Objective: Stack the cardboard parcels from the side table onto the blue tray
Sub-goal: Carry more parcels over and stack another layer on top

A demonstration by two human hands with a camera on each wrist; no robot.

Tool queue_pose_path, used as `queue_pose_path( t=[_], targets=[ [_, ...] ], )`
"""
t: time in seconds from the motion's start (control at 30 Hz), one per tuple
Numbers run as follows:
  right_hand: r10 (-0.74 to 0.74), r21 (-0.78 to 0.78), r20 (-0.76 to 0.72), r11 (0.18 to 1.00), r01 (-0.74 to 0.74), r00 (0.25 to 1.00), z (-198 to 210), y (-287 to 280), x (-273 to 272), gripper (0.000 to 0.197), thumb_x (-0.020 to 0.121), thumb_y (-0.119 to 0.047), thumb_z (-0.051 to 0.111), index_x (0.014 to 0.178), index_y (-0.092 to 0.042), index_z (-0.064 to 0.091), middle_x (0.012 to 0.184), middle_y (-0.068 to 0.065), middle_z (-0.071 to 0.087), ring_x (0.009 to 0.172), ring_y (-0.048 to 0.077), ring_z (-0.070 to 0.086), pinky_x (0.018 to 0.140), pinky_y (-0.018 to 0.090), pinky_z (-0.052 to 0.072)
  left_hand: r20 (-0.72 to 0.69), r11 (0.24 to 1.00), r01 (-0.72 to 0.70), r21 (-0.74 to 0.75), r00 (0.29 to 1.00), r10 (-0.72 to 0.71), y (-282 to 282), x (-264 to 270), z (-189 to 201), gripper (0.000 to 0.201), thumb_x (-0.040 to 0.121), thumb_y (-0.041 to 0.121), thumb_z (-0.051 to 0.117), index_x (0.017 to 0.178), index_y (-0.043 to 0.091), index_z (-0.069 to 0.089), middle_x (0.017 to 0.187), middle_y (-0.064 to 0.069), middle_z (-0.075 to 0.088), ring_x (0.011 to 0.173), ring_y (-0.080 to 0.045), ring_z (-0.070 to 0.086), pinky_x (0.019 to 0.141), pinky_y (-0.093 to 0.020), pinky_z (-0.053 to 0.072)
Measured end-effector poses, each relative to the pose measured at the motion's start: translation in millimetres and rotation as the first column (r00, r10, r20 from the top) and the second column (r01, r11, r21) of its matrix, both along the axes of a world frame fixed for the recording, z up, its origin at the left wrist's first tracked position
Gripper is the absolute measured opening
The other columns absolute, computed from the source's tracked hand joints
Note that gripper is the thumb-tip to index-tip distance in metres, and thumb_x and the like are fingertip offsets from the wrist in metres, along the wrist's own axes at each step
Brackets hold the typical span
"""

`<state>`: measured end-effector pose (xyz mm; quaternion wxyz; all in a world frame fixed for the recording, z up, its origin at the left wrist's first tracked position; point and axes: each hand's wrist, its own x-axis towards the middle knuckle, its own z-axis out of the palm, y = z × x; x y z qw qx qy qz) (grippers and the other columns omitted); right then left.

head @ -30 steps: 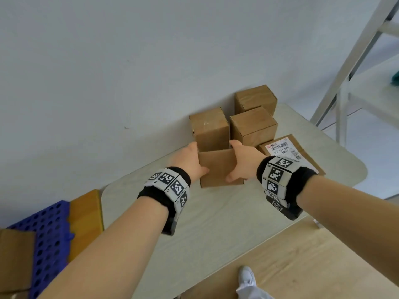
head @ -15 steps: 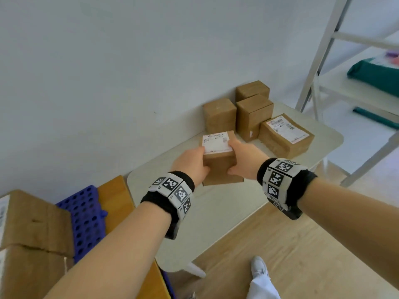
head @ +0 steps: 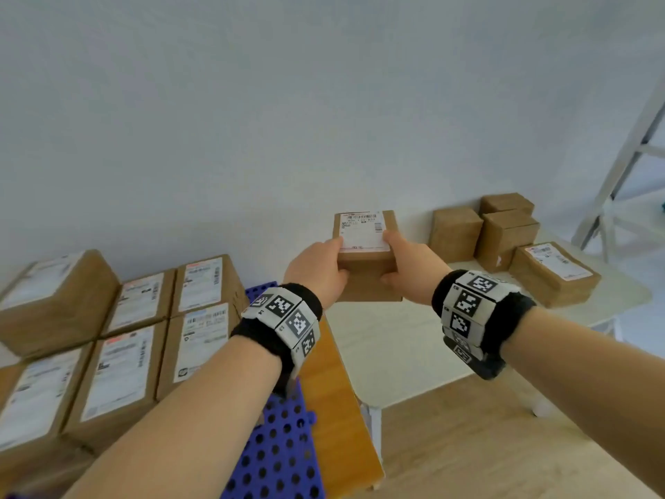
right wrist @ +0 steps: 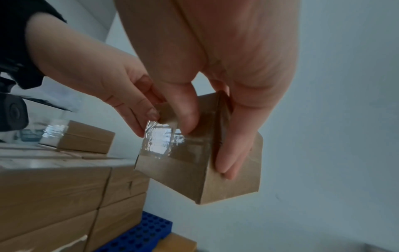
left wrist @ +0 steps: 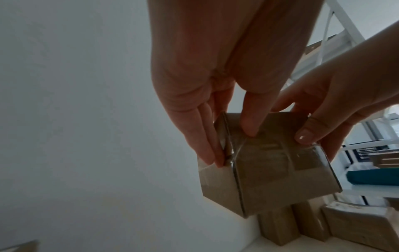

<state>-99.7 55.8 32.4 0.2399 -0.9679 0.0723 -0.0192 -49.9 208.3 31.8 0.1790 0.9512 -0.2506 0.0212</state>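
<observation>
**Parcel held in mid-air between side table and tray**

Small cardboard parcel [head: 365, 259], white shipping label on top, clear tape across one face, lifted clear of every surface. Held above the gap between the side table [head: 396, 347] and the blue tray [head: 277, 459], against a plain pale wall. Gripped from both sides: left hand [head: 316, 273] clamped on the left face, thumb over the top edge, fingers [left wrist: 205, 145] flat down the side; right hand [head: 410, 270] mirrored on the right face, thumb on the label's edge, fingers [right wrist: 231, 153] pressed along the cardboard. Marker-covered bands on black cuffs at both wrists.

To the right, four more parcels [head: 503, 239] left on the side table, three close together by the wall, a flatter labelled one [head: 554, 273] just in front. To the left, labelled parcels [head: 136, 340] already packed side by side and layered on the perforated blue tray, with one further parcel atop them at far left. Orange-brown board [head: 334, 390] between tray and table. Wooden floor below, white frame at far right.
</observation>
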Motion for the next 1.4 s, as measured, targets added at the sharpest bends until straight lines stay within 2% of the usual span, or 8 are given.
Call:
queue_pose_path(
  t=[0.17, 0.27, 0.57, 0.83, 1.0, 1.1, 1.27, 1.4],
  targets=[
    [0.124, 0.04, 0.011, 0.991, -0.125, 0.992, 3, 39, -3, 0.062, 0.09, -0.011, 0.053, 0.143, -0.013, 0.021, 0.126, 0.017, 0.053, 0.11, 0.031, 0.054, 0.086, 0.034, 0.046, -0.005, 0.992, -0.129, 0.01, 0.992, 0.129, 43, -23, 10, 0.057, 0.095, 0.025, 0.049, 0.147, 0.017, 0.029, 0.137, -0.006, 0.05, 0.121, -0.023, 0.05, 0.099, -0.034, 0.042],
    [0.184, 0.079, 0.013, 0.98, -0.185, 0.983, 0, 66, -5, 0.063, 0.091, -0.011, 0.053, 0.144, -0.014, 0.019, 0.126, 0.015, 0.053, 0.11, 0.03, 0.054, 0.082, 0.03, 0.042, 0.003, 0.98, -0.199, 0.026, 0.98, 0.199, 71, -36, 13, 0.052, 0.095, 0.025, 0.049, 0.144, 0.016, 0.034, 0.132, -0.007, 0.053, 0.116, -0.024, 0.053, 0.094, -0.034, 0.043],
    [0.323, 0.058, 0.05, 0.944, -0.326, 0.945, 18, 162, 15, 0.065, 0.091, -0.013, 0.054, 0.145, -0.013, 0.019, 0.126, 0.015, 0.054, 0.105, 0.029, 0.057, 0.082, 0.033, 0.047, 0.015, 0.942, -0.335, 0.017, 0.942, 0.335, 166, -42, 38, 0.042, 0.096, 0.024, 0.048, 0.136, 0.012, 0.043, 0.132, -0.008, 0.054, 0.118, -0.024, 0.052, 0.095, -0.033, 0.042],
    [0.318, 0.036, 0.033, 0.947, -0.32, 0.947, 26, 258, 61, 0.058, 0.087, -0.013, 0.058, 0.138, -0.013, 0.03, 0.123, 0.014, 0.056, 0.107, 0.028, 0.057, 0.087, 0.035, 0.048, -0.05, 0.956, -0.288, 0.058, 0.955, 0.291, 265, 4, 41, 0.042, 0.097, 0.028, 0.047, 0.136, 0.012, 0.042, 0.131, -0.008, 0.054, 0.116, -0.023, 0.053, 0.095, -0.031, 0.043],
    [0.273, 0.038, -0.003, 0.961, -0.273, 0.962, 26, 312, 92, 0.068, 0.085, -0.011, 0.059, 0.143, -0.014, 0.025, 0.127, 0.014, 0.054, 0.111, 0.03, 0.055, 0.088, 0.033, 0.045, -0.112, 0.97, -0.24, 0.043, 0.964, 0.243, 317, 40, 34, 0.034, 0.098, 0.019, 0.044, 0.131, 0.011, 0.044, 0.123, -0.01, 0.056, 0.101, -0.022, 0.058, 0.084, -0.028, 0.047],
    [0.225, 0.047, -0.026, 0.974, -0.224, 0.974, 22, 329, 102, 0.069, 0.084, -0.014, 0.061, 0.143, -0.015, 0.025, 0.127, 0.013, 0.054, 0.112, 0.03, 0.055, 0.088, 0.033, 0.045, -0.133, 0.977, -0.206, 0.052, 0.968, 0.211, 332, 59, 29, 0.033, 0.098, 0.013, 0.04, 0.131, 0.008, 0.045, 0.122, -0.011, 0.056, 0.103, -0.023, 0.058, 0.083, -0.027, 0.046],
    [0.185, 0.029, -0.058, 0.983, -0.184, 0.981, 16, 341, 114, 0.068, 0.085, -0.016, 0.061, 0.143, -0.016, 0.025, 0.128, 0.012, 0.054, 0.113, 0.029, 0.054, 0.09, 0.032, 0.044, -0.173, 0.985, -0.16, 0.067, 0.97, 0.169, 341, 78, 20, 0.031, 0.098, 0.013, 0.04, 0.128, 0.008, 0.045, 0.122, -0.011, 0.054, 0.106, -0.024, 0.056, 0.087, -0.029, 0.045],
    [0.205, 0.013, -0.09, 0.979, -0.205, 0.975, 11, 343, 118, 0.069, 0.086, -0.017, 0.06, 0.144, -0.014, 0.022, 0.129, 0.012, 0.053, 0.114, 0.028, 0.053, 0.085, 0.028, 0.042, -0.186, 0.986, -0.123, 0.11, 0.972, 0.142, 344, 88, 16, 0.026, 0.098, 0.014, 0.04, 0.119, 0.005, 0.051, 0.116, -0.012, 0.056, 0.102, -0.025, 0.055, 0.079, -0.027, 0.041]
  ],
)
